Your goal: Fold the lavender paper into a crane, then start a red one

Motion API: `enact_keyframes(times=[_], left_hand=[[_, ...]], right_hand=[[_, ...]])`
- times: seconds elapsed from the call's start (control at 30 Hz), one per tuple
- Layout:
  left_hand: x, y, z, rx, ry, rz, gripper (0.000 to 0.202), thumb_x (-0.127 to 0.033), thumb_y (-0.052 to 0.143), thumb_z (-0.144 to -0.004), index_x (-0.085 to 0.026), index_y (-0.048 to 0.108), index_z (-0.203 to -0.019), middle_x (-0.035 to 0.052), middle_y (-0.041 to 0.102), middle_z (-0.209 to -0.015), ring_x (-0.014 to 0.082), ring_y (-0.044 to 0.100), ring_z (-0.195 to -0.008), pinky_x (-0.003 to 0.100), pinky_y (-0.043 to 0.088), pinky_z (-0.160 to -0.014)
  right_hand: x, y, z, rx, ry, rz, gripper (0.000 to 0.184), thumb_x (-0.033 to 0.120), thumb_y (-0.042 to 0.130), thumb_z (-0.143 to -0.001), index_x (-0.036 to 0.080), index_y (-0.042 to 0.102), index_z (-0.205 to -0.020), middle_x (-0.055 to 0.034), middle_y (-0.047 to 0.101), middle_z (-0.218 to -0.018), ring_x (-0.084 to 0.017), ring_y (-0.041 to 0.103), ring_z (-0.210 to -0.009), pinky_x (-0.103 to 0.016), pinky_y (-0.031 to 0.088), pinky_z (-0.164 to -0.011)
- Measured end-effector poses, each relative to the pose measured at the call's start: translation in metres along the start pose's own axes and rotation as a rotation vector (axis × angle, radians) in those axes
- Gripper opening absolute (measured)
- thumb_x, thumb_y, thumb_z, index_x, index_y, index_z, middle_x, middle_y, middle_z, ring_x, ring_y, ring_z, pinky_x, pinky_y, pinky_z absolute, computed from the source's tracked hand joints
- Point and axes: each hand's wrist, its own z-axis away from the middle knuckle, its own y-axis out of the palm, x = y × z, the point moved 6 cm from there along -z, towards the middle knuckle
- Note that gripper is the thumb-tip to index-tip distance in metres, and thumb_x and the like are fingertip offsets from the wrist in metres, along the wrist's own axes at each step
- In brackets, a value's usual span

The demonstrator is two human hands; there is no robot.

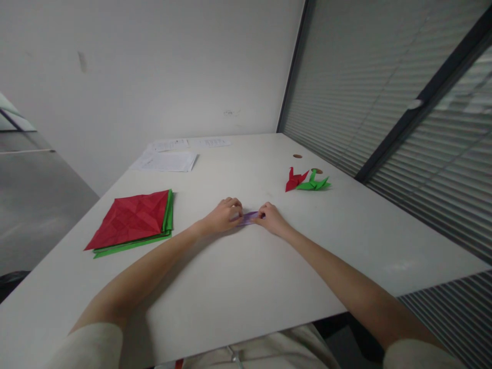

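A small piece of folded purple paper (249, 218) lies low over the middle of the white table, spanning the gap between my hands. My left hand (226, 214) pinches its left end with curled fingers. At the other end, the fingertips of my right hand (271, 218) are closed on the paper. The fingers hide both ends, so its full shape cannot be made out. Beyond my right hand stand a red folded paper crane (294, 179) and a green folded paper crane (314, 182), side by side and touching or nearly so.
A stack of creased paper sheets, red (132, 218) on top and green (168, 218) beneath, lies left of my left forearm. Printed white sheets (169, 161) rest at the far left. Round holes (297, 156) pierce the tabletop near the window blinds (369, 102) on the right.
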Motion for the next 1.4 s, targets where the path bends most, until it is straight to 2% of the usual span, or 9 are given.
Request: enact_keyframes(times=[0.03, 0.17, 0.27, 0.37, 0.5, 0.67, 0.93, 1.23, 1.4], left_hand=[[-0.006, 0.000, 0.000, -0.013, 0.025, -0.028, 0.017, -0.027, 0.052, -0.088, -0.019, 0.066, -0.094, 0.0102, 0.061, -0.101, 0.0205, 0.055, -0.096, 0.034, 0.040, -0.087], [-0.032, 0.019, 0.003, 0.119, 0.177, -0.131, 0.019, -0.024, 0.047, -0.088, -0.019, 0.063, -0.098, 0.0089, 0.063, -0.090, 0.0190, 0.057, -0.088, 0.033, 0.040, -0.083], [-0.039, 0.030, 0.006, 0.115, 0.158, -0.218, 0.020, -0.021, 0.045, -0.089, -0.017, 0.062, -0.097, 0.0098, 0.063, -0.091, 0.0193, 0.058, -0.084, 0.033, 0.041, -0.078], [-0.040, 0.035, 0.008, 0.076, 0.087, -0.245, 0.020, -0.021, 0.045, -0.089, -0.016, 0.062, -0.099, 0.0096, 0.063, -0.089, 0.0190, 0.057, -0.079, 0.033, 0.042, -0.074], [-0.039, 0.036, 0.009, 0.056, 0.032, -0.274, 0.018, -0.022, 0.047, -0.088, -0.015, 0.064, -0.090, 0.0107, 0.061, -0.087, 0.0206, 0.056, -0.079, 0.034, 0.043, -0.072], [-0.040, 0.037, 0.008, 0.075, 0.027, -0.278, 0.017, -0.022, 0.051, -0.086, -0.014, 0.066, -0.088, 0.0114, 0.061, -0.085, 0.0230, 0.055, -0.083, 0.037, 0.042, -0.073], [-0.044, 0.035, 0.005, 0.114, 0.040, -0.308, 0.017, -0.022, 0.051, -0.085, -0.014, 0.067, -0.085, 0.0099, 0.063, -0.087, 0.0220, 0.056, -0.083, 0.035, 0.043, -0.072], [-0.043, 0.034, 0.009, 0.137, 0.042, -0.311, 0.016, -0.022, 0.051, -0.085, -0.015, 0.065, -0.084, 0.0102, 0.063, -0.088, 0.0213, 0.057, -0.082, 0.035, 0.045, -0.072], [-0.042, 0.035, 0.010, 0.120, 0.004, -0.290, 0.014, -0.020, 0.049, -0.085, -0.014, 0.062, -0.090, 0.0096, 0.061, -0.089, 0.0216, 0.056, -0.084, 0.035, 0.045, -0.075]], right_hand=[[0.000, 0.000, 0.000, -0.003, -0.005, -0.003, 0.023, 0.032, 0.076, -0.070, 0.016, 0.063, -0.059, -0.0033, 0.053, -0.078, -0.016, 0.052, -0.073, -0.029, 0.043, -0.071], [0.000, 0.000, 0.000, -0.019, -0.032, 0.013, 0.021, 0.030, 0.075, -0.070, 0.016, 0.064, -0.058, -0.0035, 0.054, -0.078, -0.016, 0.053, -0.075, -0.030, 0.043, -0.074], [0.001, -0.002, 0.001, -0.034, -0.028, 0.026, 0.022, 0.030, 0.076, -0.070, 0.016, 0.063, -0.058, -0.0043, 0.056, -0.079, -0.017, 0.054, -0.077, -0.030, 0.043, -0.077], [0.001, -0.002, 0.001, -0.033, -0.030, 0.022, 0.025, 0.033, 0.076, -0.070, 0.016, 0.063, -0.057, -0.0042, 0.056, -0.078, -0.017, 0.054, -0.077, -0.030, 0.043, -0.077], [0.001, -0.002, 0.000, -0.034, -0.029, 0.013, 0.030, 0.040, 0.074, -0.072, 0.017, 0.063, -0.056, -0.0040, 0.055, -0.077, -0.017, 0.054, -0.075, -0.030, 0.043, -0.075], [0.004, -0.003, 0.002, -0.043, -0.029, 0.042, 0.033, 0.043, 0.072, -0.074, 0.017, 0.063, -0.056, -0.0053, 0.056, -0.078, -0.018, 0.054, -0.076, -0.032, 0.043, -0.077], [0.006, -0.017, 0.011, -0.097, 0.129, 0.261, 0.044, 0.063, 0.065, -0.071, 0.021, 0.067, -0.059, -0.0090, 0.054, -0.106, -0.030, 0.043, -0.103, -0.044, 0.036, -0.087], [-0.016, -0.024, 0.009, -0.081, 0.148, 0.317, 0.045, 0.064, 0.064, -0.071, 0.021, 0.064, -0.060, -0.0088, 0.050, -0.109, -0.030, 0.041, -0.104, -0.045, 0.036, -0.086], [-0.018, -0.026, 0.008, -0.072, 0.121, 0.306, 0.044, 0.064, 0.065, -0.070, 0.021, 0.064, -0.060, -0.0082, 0.051, -0.108, -0.030, 0.041, -0.104, -0.046, 0.035, -0.086]])
